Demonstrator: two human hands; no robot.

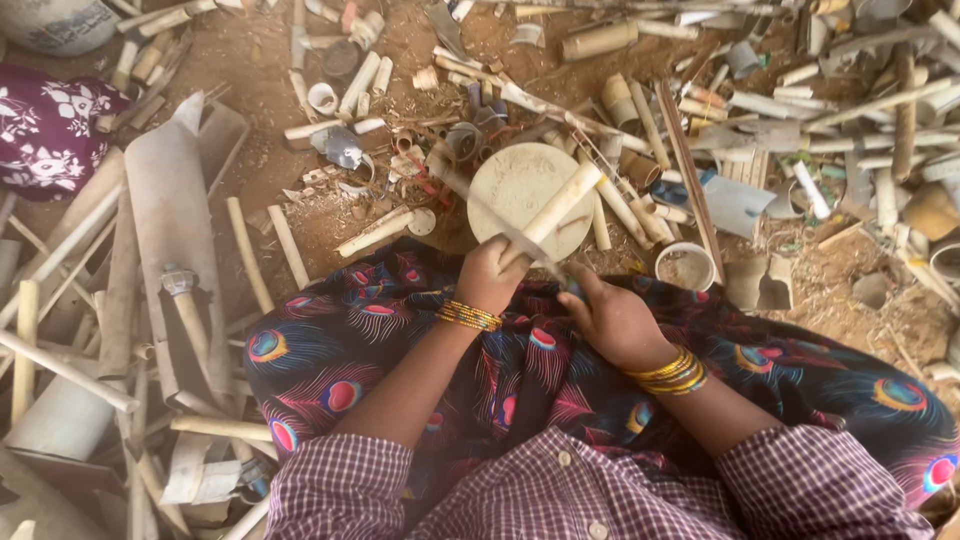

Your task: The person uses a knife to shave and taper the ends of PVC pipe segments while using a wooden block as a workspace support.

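I sit on bare earth with a dark peacock-print skirt [400, 350] over my knees. My left hand [490, 275] grips the near end of a short cream pipe piece [562, 203]. The pipe slants up to the right, its far end resting on a round pale block [505, 180]. My right hand [612, 320] is closed around the dark handle of a knife, just right of the left hand. Its thin blade [500, 225] runs up and to the left across the block, close beside the pipe. Gold bangles ring both wrists.
Cut pipe scraps and split tubes cover the ground all around. A hammer [182, 290] lies on a flattened grey pipe sheet [165, 200] at left. A short white pipe ring [686, 266] stands right of my knee. Purple floral cloth [45, 130] shows at far left.
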